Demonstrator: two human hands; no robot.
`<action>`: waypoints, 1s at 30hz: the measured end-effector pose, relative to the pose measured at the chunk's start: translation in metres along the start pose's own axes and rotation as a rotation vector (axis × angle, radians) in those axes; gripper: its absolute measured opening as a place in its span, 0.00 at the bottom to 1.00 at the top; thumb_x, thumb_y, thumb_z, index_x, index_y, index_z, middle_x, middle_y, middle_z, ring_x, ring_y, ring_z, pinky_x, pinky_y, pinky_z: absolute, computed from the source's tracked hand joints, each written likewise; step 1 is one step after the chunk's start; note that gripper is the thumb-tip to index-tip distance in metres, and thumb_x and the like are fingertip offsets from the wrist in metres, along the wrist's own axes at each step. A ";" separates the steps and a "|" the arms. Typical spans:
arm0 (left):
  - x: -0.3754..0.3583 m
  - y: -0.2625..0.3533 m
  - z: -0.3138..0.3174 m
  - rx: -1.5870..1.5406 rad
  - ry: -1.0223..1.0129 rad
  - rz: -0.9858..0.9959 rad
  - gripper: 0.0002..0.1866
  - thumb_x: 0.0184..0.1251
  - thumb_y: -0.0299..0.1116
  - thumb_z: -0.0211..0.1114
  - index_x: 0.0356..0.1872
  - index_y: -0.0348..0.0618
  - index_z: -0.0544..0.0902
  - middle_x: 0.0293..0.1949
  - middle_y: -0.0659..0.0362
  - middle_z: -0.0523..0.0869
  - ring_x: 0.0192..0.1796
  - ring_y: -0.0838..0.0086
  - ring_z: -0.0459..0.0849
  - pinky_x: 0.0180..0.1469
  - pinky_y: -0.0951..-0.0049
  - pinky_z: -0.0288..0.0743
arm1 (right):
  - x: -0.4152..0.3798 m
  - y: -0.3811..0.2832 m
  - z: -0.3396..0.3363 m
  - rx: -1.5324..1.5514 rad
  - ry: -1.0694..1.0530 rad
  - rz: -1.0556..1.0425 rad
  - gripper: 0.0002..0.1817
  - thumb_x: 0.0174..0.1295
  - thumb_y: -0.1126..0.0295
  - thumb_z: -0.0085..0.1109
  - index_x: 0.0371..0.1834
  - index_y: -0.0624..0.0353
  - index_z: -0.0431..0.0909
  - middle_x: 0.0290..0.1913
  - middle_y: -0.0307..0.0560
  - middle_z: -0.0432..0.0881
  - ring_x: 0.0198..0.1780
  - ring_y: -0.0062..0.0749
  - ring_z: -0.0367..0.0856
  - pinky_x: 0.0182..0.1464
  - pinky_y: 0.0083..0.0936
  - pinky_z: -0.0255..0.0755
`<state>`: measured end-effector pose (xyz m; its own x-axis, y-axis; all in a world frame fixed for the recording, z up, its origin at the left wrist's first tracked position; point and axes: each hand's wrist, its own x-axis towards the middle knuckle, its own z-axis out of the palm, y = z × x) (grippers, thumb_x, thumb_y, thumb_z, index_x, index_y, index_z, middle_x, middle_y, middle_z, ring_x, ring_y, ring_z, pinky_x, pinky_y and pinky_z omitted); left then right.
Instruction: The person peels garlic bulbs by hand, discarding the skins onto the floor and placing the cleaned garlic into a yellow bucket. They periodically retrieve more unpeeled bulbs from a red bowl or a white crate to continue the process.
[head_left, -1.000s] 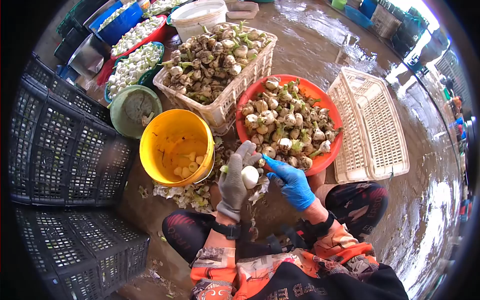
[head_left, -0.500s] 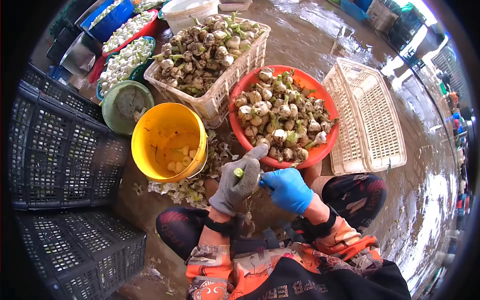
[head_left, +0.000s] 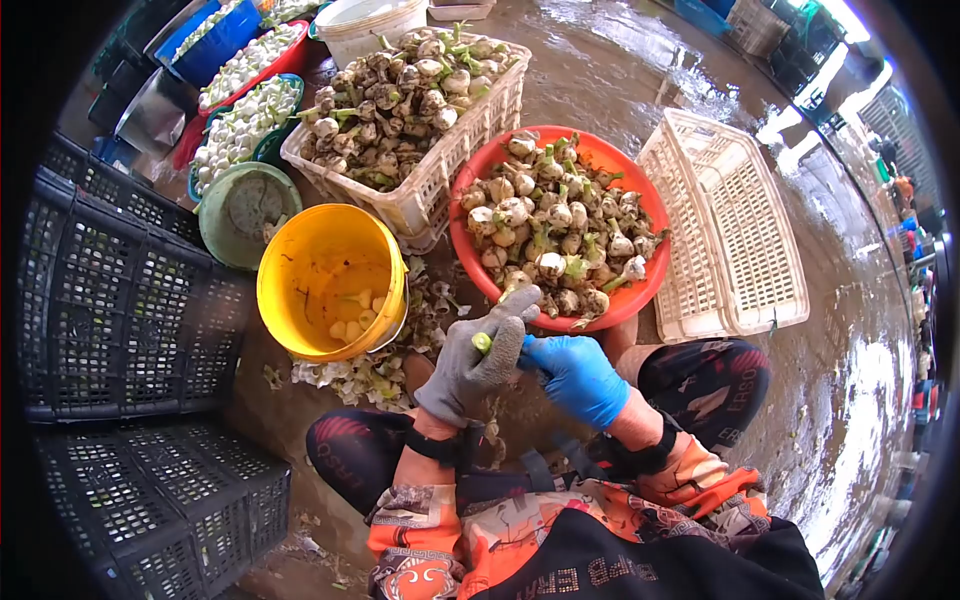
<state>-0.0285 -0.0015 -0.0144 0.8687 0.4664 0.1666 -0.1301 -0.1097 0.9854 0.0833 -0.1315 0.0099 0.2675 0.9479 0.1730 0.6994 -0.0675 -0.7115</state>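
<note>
My left hand (head_left: 470,362), in a grey glove, is closed round a garlic bulb whose cut green stem (head_left: 482,343) sticks out by the thumb. Right beside it, my right hand (head_left: 578,378) in a blue glove is closed; what its fingers grip is hidden. Beyond both hands sits a red basin (head_left: 657,200) full of unpeeled bulbs (head_left: 560,215) with soil on them. A yellow bucket (head_left: 290,250) to the left holds several pale trimmed bulbs (head_left: 352,326) at its bottom.
Behind the bucket, a crate (head_left: 440,185) is heaped with dirty bulbs. A white crate (head_left: 730,240) lies right of the basin. Black crates (head_left: 120,300) stand at the left. Peelings (head_left: 365,378) litter the floor, and a green basin (head_left: 245,215) adjoins the bucket.
The view has shifted slightly, so the basin and bucket appear a little further left. Both hands remain together in nearly the same pose, with the stem still showing.
</note>
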 end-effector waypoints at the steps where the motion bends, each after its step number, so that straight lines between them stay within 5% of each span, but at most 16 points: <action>1: 0.000 0.006 0.000 0.016 -0.028 -0.070 0.28 0.75 0.47 0.50 0.62 0.31 0.72 0.48 0.50 0.85 0.35 0.81 0.81 0.39 0.78 0.76 | 0.000 0.001 0.001 -0.056 -0.030 -0.028 0.07 0.52 0.76 0.56 0.35 0.55 0.77 0.25 0.52 0.81 0.30 0.51 0.81 0.30 0.41 0.73; 8: -0.003 -0.006 0.001 -0.140 -0.031 -0.060 0.30 0.75 0.50 0.50 0.64 0.33 0.71 0.50 0.49 0.84 0.35 0.81 0.81 0.37 0.78 0.75 | -0.001 0.000 0.014 -0.189 0.108 -0.041 0.03 0.54 0.76 0.56 0.32 0.58 0.77 0.24 0.50 0.80 0.26 0.46 0.81 0.29 0.38 0.73; 10: -0.003 0.005 -0.004 -0.485 -0.056 -0.218 0.33 0.75 0.54 0.44 0.69 0.38 0.65 0.62 0.46 0.75 0.51 0.69 0.82 0.52 0.70 0.75 | 0.006 0.001 0.008 0.510 0.034 0.359 0.04 0.62 0.72 0.55 0.34 0.61 0.77 0.20 0.41 0.75 0.24 0.33 0.78 0.30 0.33 0.74; 11: -0.001 0.011 -0.002 -0.480 -0.053 -0.219 0.33 0.75 0.54 0.44 0.69 0.38 0.65 0.62 0.46 0.75 0.51 0.69 0.82 0.52 0.70 0.75 | 0.009 0.002 -0.002 0.838 -0.048 0.612 0.10 0.68 0.68 0.53 0.36 0.64 0.77 0.22 0.37 0.74 0.26 0.25 0.76 0.33 0.27 0.75; 13: 0.007 0.019 0.005 -0.963 0.125 -0.098 0.33 0.75 0.55 0.42 0.71 0.42 0.63 0.69 0.49 0.66 0.70 0.58 0.66 0.68 0.59 0.61 | 0.002 0.010 -0.004 1.437 0.003 0.707 0.11 0.70 0.67 0.51 0.36 0.65 0.77 0.25 0.39 0.77 0.27 0.26 0.77 0.35 0.26 0.76; 14: 0.008 0.014 0.000 -1.131 0.078 -0.098 0.36 0.74 0.60 0.38 0.74 0.46 0.57 0.73 0.50 0.59 0.75 0.54 0.56 0.72 0.50 0.51 | -0.004 0.013 -0.006 1.568 -0.040 0.600 0.12 0.68 0.66 0.54 0.34 0.65 0.77 0.28 0.43 0.78 0.27 0.29 0.79 0.37 0.27 0.76; 15: 0.009 0.013 -0.004 -1.309 0.092 -0.093 0.35 0.74 0.59 0.40 0.74 0.51 0.57 0.73 0.50 0.59 0.74 0.52 0.58 0.72 0.47 0.52 | -0.010 0.013 -0.009 1.570 -0.049 0.596 0.12 0.68 0.66 0.54 0.34 0.65 0.77 0.28 0.43 0.78 0.27 0.29 0.79 0.37 0.27 0.76; 19: 0.012 0.001 -0.013 -1.404 0.275 -0.065 0.30 0.73 0.58 0.43 0.71 0.57 0.64 0.69 0.51 0.68 0.70 0.54 0.65 0.70 0.45 0.58 | -0.041 0.023 -0.011 1.458 -0.275 0.473 0.14 0.66 0.64 0.57 0.38 0.68 0.79 0.30 0.46 0.80 0.31 0.36 0.83 0.39 0.30 0.78; 21: 0.012 -0.009 -0.013 -1.398 0.429 -0.087 0.29 0.74 0.56 0.43 0.68 0.54 0.67 0.65 0.51 0.73 0.67 0.54 0.70 0.67 0.46 0.64 | -0.034 0.026 0.009 1.164 -0.376 0.799 0.14 0.66 0.62 0.55 0.42 0.65 0.80 0.28 0.50 0.81 0.31 0.36 0.84 0.39 0.33 0.78; 22: 0.012 -0.015 -0.012 -1.345 0.485 -0.123 0.28 0.75 0.55 0.42 0.66 0.49 0.69 0.62 0.51 0.75 0.64 0.53 0.73 0.65 0.46 0.66 | -0.041 0.053 0.034 0.392 -0.387 0.388 0.15 0.66 0.60 0.53 0.46 0.59 0.81 0.30 0.58 0.82 0.31 0.42 0.85 0.39 0.39 0.78; 23: 0.009 -0.021 -0.012 -1.274 0.494 -0.142 0.26 0.76 0.51 0.43 0.65 0.45 0.70 0.60 0.51 0.77 0.60 0.56 0.77 0.61 0.52 0.73 | -0.030 0.046 0.030 -0.270 -0.546 0.296 0.16 0.66 0.59 0.50 0.49 0.53 0.81 0.32 0.60 0.82 0.34 0.50 0.84 0.40 0.45 0.77; 25: 0.006 -0.026 -0.006 -0.743 0.606 -0.223 0.24 0.76 0.47 0.45 0.65 0.44 0.69 0.57 0.52 0.78 0.57 0.60 0.80 0.55 0.61 0.78 | -0.013 0.070 0.036 -0.426 -0.531 0.348 0.16 0.65 0.60 0.49 0.49 0.53 0.80 0.31 0.58 0.83 0.36 0.55 0.83 0.38 0.49 0.75; 27: 0.004 -0.035 -0.006 -0.637 0.665 -0.360 0.22 0.76 0.43 0.46 0.65 0.46 0.68 0.57 0.52 0.78 0.57 0.62 0.80 0.53 0.65 0.80 | -0.008 0.129 0.041 -0.213 0.058 0.274 0.15 0.62 0.62 0.51 0.46 0.54 0.81 0.32 0.57 0.83 0.36 0.56 0.83 0.38 0.48 0.75; 29: 0.005 -0.038 0.000 -0.714 0.657 -0.375 0.22 0.76 0.41 0.46 0.66 0.43 0.66 0.52 0.53 0.81 0.52 0.65 0.82 0.48 0.68 0.81 | 0.015 0.174 0.019 -0.094 0.465 0.760 0.17 0.60 0.61 0.53 0.48 0.55 0.81 0.37 0.58 0.84 0.40 0.55 0.83 0.42 0.44 0.76; 30: 0.006 -0.040 0.004 -0.702 0.618 -0.387 0.23 0.76 0.41 0.47 0.66 0.41 0.66 0.49 0.54 0.82 0.49 0.66 0.83 0.46 0.69 0.81 | 0.021 0.194 0.006 -0.125 0.462 0.903 0.18 0.61 0.58 0.54 0.49 0.55 0.81 0.40 0.59 0.84 0.42 0.51 0.84 0.44 0.41 0.76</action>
<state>-0.0162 0.0020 -0.0529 0.5374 0.7550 -0.3757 -0.3164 0.5935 0.7400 0.2204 -0.1226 -0.1290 0.9400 0.3159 -0.1286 0.1667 -0.7544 -0.6349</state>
